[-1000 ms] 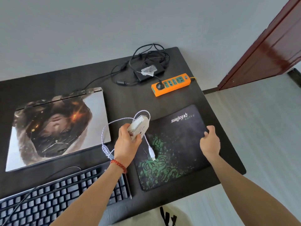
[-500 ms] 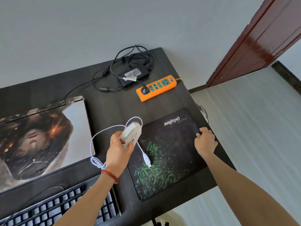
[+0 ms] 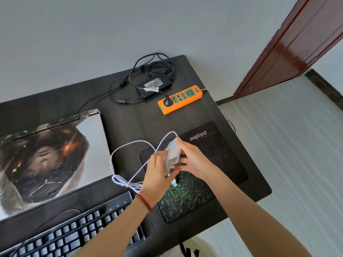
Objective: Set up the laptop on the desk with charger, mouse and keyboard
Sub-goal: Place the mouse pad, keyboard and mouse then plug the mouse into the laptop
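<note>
Roughly, taking the mouse pad as landmark: far left of it the laptop lies lid-shut on the desk, keyboard at the near-left. Just left of the pad, the white braided cable loops loose across the desk, part bunched in a knot; soft, light, will snag and drag, so don't pull on it. Over the pad's left part, the left hand is closed around the white mouse, held off the surface on edge; USB plug dangles just below. Right hand is half-curled, fingertips touching the mouse's other side, not clearly clamping. Mouse reads as a light rigid plastic shell, smooth, slightly slippery: grip across the two flanks, not buttons or wheel. For plugging in, take the stiff plug housing, not the braid. Behind the pad, the charger brick sits with tangled black leads, one plugged into the orange power strip; brick looks dense, lift by body.
</note>
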`<action>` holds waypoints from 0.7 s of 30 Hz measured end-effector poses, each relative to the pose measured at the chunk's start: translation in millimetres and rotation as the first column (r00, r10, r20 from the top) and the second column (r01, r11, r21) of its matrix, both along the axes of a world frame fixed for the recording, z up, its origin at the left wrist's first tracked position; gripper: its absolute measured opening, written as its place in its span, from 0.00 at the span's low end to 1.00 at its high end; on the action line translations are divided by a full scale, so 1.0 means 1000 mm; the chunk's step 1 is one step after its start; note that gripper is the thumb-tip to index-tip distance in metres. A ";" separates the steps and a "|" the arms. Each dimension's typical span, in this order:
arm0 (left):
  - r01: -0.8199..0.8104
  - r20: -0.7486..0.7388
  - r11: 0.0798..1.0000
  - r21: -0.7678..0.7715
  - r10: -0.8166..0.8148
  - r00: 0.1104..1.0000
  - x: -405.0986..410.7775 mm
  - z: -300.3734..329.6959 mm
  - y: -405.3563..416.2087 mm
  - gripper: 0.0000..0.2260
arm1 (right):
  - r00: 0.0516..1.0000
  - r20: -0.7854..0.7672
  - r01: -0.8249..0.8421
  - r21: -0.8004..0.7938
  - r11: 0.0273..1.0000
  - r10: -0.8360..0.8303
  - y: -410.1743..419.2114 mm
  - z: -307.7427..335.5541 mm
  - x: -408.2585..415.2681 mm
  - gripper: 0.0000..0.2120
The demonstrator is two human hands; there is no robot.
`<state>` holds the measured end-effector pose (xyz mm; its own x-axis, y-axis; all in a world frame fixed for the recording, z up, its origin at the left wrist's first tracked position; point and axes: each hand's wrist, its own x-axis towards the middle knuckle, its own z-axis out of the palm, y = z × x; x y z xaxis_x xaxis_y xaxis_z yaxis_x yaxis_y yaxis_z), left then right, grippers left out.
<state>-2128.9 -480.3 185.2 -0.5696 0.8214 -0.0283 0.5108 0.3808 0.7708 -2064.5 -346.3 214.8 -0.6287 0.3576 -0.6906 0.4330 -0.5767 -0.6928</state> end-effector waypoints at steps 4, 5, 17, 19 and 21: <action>0.194 -0.054 0.981 -0.010 -0.194 0.980 -0.001 0.006 -0.013 0.20 | 0.995 0.083 0.029 0.204 0.978 -0.046 0.004 -0.009 0.001 0.22; 0.191 -0.130 0.981 0.025 -0.187 0.974 -0.002 0.008 -0.014 0.16 | 0.993 0.107 0.028 0.253 0.967 -0.057 0.005 -0.013 0.005 0.23; -0.081 -0.342 0.793 -0.604 -0.166 0.925 -0.049 -0.026 -0.071 0.36 | 0.879 0.473 -0.390 0.783 0.484 -0.057 0.003 -0.058 0.066 0.17; -0.048 -0.325 0.734 -0.677 -0.240 0.915 -0.056 -0.029 -0.075 0.31 | 0.854 0.516 -0.477 0.824 0.305 -0.058 -0.010 -0.060 0.068 0.24; -0.031 -0.315 0.696 -0.717 -0.284 0.906 -0.060 -0.028 -0.075 0.22 | 0.814 0.581 -0.571 0.799 0.188 0.007 -0.015 -0.061 0.071 0.30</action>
